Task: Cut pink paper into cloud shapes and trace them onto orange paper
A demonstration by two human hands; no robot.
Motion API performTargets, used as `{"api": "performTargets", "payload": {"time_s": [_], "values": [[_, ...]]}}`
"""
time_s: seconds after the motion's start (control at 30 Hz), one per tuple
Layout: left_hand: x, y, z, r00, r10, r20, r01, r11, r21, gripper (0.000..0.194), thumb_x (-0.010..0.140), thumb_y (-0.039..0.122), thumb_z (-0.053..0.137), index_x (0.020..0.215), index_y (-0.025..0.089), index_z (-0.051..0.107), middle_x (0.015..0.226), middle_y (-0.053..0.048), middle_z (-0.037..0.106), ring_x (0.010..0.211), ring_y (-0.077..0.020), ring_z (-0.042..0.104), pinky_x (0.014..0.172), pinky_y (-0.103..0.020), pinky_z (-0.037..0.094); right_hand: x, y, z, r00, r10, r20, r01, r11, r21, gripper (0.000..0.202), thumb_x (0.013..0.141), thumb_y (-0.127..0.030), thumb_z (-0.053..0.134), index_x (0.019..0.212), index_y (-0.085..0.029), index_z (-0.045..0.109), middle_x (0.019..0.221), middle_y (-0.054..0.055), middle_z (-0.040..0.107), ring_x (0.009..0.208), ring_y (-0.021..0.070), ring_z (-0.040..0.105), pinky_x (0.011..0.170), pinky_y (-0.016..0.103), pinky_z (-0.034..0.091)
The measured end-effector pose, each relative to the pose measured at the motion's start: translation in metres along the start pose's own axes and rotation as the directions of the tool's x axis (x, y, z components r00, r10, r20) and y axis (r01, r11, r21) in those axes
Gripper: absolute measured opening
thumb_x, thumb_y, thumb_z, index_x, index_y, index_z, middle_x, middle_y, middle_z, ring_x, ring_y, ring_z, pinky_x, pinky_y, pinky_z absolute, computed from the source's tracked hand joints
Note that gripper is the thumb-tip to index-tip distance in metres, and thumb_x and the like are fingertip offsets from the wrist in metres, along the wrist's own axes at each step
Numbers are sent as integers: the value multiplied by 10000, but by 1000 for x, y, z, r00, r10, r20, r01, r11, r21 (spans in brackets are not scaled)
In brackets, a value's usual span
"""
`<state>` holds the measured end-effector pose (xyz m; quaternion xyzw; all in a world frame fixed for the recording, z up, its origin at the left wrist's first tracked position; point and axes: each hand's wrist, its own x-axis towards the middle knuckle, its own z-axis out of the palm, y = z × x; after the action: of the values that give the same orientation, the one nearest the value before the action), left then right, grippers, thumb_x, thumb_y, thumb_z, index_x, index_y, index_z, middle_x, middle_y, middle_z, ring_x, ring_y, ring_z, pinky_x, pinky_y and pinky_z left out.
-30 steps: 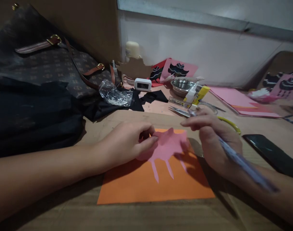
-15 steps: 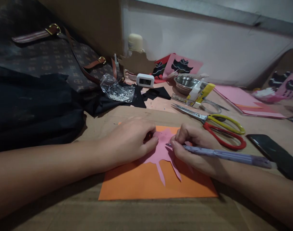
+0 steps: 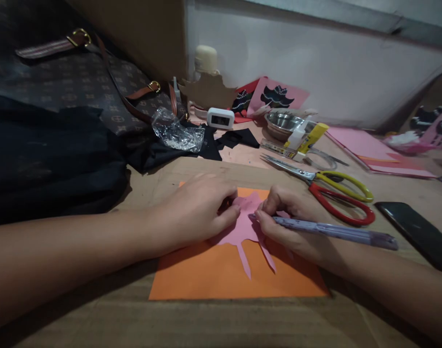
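Observation:
A pink paper cutout with narrow strips at its lower edge lies on an orange sheet. My left hand rests over the cutout's left part, fingers curled, thumb and fingertips pressing on the pink paper. My right hand pinches a purple patterned pen near its tip, and the tip points at the middle of the cutout. The pen's rear end slants out to the right above my wrist. Part of the cutout is hidden under both hands.
Scissors with red and yellow handles lie behind my right hand, a black phone at the right. Farther back are a metal bowl, glue stick, white clock and plastic bag. Dark cloth fills the left.
The pen's rear end has swung a little to the left and up in my right hand. My left hand stays on the pink cutout. The whole view has shifted slightly.

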<state>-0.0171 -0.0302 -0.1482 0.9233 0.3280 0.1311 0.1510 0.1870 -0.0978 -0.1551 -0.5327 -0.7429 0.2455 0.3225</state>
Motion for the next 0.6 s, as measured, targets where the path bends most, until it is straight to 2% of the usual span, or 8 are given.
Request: {"api": "performTargets", "payload": {"time_s": [0.27, 0.6], "values": [[-2, 0, 0, 1000, 12, -14, -12, 1000, 3, 202, 895, 304, 524, 739, 191, 583, 743, -15, 618, 692, -176, 506, 608, -315, 305, 0, -1, -2, 999, -16, 46, 18, 999, -38, 227, 875, -210, 588, 693, -225, 454, 526, -78, 462, 449, 75, 385, 424, 241, 226], [-1, 0, 0, 1000, 10, -6, -10, 1000, -6, 203, 900, 312, 516, 761, 188, 595, 764, -25, 632, 709, -182, 519, 625, -316, 327, 2, -3, -2, 999, 2, 48, -1, 1000, -23, 240, 896, -230, 572, 697, -224, 438, 543, -68, 467, 463, 82, 389, 431, 240, 247]]}}
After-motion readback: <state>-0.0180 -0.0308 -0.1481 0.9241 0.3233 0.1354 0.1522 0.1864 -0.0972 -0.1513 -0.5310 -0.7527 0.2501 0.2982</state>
